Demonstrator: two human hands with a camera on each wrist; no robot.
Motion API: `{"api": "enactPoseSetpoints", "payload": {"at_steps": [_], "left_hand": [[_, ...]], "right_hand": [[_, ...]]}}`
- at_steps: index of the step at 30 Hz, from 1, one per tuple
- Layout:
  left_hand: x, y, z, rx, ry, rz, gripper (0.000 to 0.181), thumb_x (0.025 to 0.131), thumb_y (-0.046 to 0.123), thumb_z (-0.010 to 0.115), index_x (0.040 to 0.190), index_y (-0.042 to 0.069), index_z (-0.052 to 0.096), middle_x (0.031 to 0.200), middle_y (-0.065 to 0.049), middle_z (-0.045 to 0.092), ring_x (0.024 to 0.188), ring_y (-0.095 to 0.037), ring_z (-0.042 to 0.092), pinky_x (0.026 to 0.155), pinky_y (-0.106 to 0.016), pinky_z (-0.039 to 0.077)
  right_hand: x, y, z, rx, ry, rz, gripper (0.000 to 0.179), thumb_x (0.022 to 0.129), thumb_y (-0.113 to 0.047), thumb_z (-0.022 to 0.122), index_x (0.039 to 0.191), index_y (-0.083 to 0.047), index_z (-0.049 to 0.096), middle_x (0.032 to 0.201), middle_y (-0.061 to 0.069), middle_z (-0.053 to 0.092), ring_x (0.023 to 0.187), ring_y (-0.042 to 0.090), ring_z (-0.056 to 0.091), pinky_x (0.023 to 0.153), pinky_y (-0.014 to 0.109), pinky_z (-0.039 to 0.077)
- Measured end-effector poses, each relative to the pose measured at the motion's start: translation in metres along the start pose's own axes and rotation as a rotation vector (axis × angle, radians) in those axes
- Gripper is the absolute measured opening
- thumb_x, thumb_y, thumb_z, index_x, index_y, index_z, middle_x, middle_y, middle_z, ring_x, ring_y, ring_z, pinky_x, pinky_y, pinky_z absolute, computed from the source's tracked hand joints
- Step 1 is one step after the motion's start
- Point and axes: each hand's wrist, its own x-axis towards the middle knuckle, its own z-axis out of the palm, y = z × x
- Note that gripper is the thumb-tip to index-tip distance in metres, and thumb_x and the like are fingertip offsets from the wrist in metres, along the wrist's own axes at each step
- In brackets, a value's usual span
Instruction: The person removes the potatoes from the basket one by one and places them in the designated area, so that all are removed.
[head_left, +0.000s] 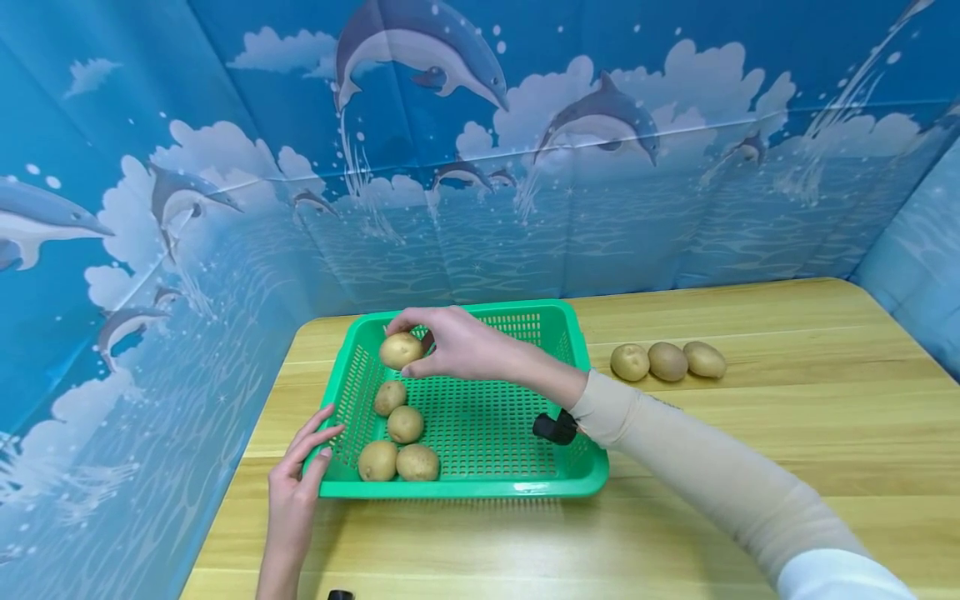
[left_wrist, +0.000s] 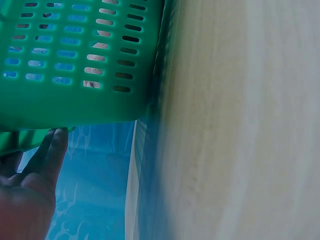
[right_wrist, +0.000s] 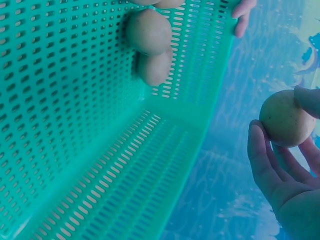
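My right hand pinches a potato between thumb and fingers, above the far left part of a green plastic basket. The right wrist view shows this potato held between the fingertips and thumb. Below it, several potatoes lie along the basket's left side, two of them in the near corner. My left hand rests on the basket's left rim, with fairly straight fingers reaching over it. In the left wrist view its fingers meet the rim; the tips are partly hidden.
Three potatoes stand in a row on the wooden table, right of the basket. A blue dolphin-print curtain encloses the table's back and sides. A black device is at my right wrist, over the basket.
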Motion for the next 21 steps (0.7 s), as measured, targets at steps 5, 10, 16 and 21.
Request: {"api": "enactPoseSetpoints", "payload": {"at_steps": [5, 10, 16, 21], "left_hand": [[-0.001, 0.001, 0.0, 0.005, 0.002, 0.008, 0.028, 0.1, -0.003, 0.049, 0.121, 0.0, 0.066, 0.147, -0.004, 0.049, 0.141, -0.018, 0.035, 0.105, -0.02, 0.032], [-0.002, 0.003, 0.001, 0.006, 0.005, 0.01, 0.028, 0.099, -0.003, 0.049, 0.121, 0.0, 0.066, 0.146, -0.004, 0.049, 0.14, -0.018, 0.035, 0.105, -0.02, 0.032], [-0.002, 0.004, 0.001, 0.005, 0.001, 0.011, 0.028, 0.099, -0.003, 0.049, 0.122, 0.0, 0.066, 0.147, -0.004, 0.048, 0.141, -0.017, 0.035, 0.104, -0.02, 0.032], [-0.002, 0.003, 0.001, 0.004, 0.004, 0.013, 0.029, 0.099, -0.003, 0.049, 0.123, -0.001, 0.065, 0.147, -0.006, 0.048, 0.141, -0.018, 0.035, 0.104, -0.019, 0.032]], "right_hand": [[-0.009, -0.006, -0.009, 0.053, 0.02, -0.019, 0.046, 0.086, -0.016, 0.077, 0.128, -0.018, 0.058, 0.122, -0.004, 0.06, 0.087, 0.01, 0.066, 0.074, 0.025, 0.053], [-0.016, -0.013, -0.019, 0.045, 0.021, -0.027, 0.044, 0.087, -0.015, 0.076, 0.127, -0.017, 0.058, 0.117, -0.004, 0.06, 0.086, 0.007, 0.066, 0.075, 0.023, 0.053], [-0.025, -0.02, -0.031, 0.008, 0.03, -0.033, 0.043, 0.088, -0.016, 0.076, 0.127, -0.016, 0.058, 0.113, -0.005, 0.062, 0.09, 0.006, 0.065, 0.077, 0.023, 0.052], [-0.033, -0.022, -0.042, -0.017, 0.048, -0.054, 0.042, 0.088, -0.016, 0.075, 0.126, -0.018, 0.059, 0.113, -0.008, 0.061, 0.091, 0.007, 0.064, 0.078, 0.024, 0.052]]}}
